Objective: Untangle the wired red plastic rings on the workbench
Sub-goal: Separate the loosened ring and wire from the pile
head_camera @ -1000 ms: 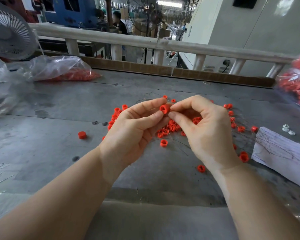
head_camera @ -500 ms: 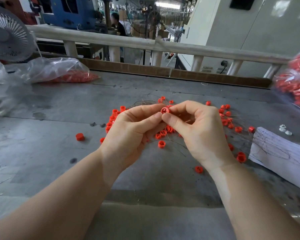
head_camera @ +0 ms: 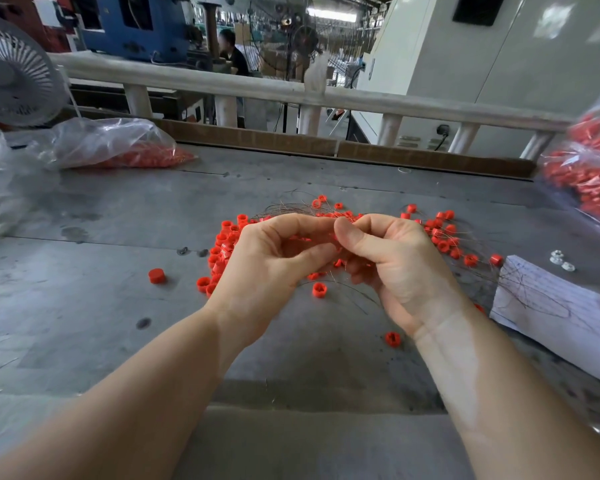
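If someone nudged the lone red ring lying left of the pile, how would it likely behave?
The lone red ring looks like a small plastic cylinder resting on its flat end, so it would probably slide, not roll, on the grey workbench. No wire shows on it, so it likely moves alone, unlike the tangled pile. It probably weighs very little.

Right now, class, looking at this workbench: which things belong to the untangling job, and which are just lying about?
Part of the job:
- tangle of small red plastic rings on thin wires
- left hand and right hand, both pinching at the tangle
- grey workbench

Just lying about:
- clear plastic bag of red parts
- white lined paper sheet
- small white nuts
- white desk fan
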`<action>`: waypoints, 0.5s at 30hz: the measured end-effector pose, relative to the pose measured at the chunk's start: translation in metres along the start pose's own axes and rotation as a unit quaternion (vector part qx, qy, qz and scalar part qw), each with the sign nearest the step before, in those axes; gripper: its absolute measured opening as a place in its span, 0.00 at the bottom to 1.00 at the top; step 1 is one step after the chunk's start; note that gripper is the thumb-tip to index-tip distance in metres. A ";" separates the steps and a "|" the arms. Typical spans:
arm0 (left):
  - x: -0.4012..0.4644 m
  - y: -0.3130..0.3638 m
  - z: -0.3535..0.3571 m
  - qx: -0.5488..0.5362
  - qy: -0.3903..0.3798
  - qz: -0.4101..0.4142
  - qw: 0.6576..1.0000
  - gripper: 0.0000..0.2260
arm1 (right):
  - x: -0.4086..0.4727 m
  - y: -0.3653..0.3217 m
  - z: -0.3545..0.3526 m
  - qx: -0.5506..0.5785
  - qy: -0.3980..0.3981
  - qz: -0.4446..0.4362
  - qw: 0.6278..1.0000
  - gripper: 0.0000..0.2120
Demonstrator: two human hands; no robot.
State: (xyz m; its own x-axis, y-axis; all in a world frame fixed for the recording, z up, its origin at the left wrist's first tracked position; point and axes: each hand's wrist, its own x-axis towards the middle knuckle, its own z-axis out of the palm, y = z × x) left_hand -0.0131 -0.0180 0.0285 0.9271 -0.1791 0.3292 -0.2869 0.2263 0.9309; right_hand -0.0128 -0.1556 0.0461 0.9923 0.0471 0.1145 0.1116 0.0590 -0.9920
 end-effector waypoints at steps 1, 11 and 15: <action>0.000 0.000 0.000 0.012 -0.002 0.008 1.000 0.07 | 0.000 0.000 0.000 0.009 -0.004 0.008 1.000 0.10; -0.002 0.000 0.001 0.054 -0.007 0.044 0.998 0.06 | 0.001 -0.001 -0.001 0.070 -0.024 0.048 0.996 0.11; -0.002 0.002 0.001 0.049 -0.001 0.039 0.998 0.09 | 0.001 0.002 0.001 0.100 -0.055 0.084 0.990 0.11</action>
State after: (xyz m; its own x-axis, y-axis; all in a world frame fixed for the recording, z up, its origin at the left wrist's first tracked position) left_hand -0.0155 -0.0186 0.0301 0.9002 -0.1668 0.4022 -0.3810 0.1454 0.9131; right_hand -0.0112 -0.1543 0.0443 0.9829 0.1807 -0.0354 -0.0786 0.2376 -0.9682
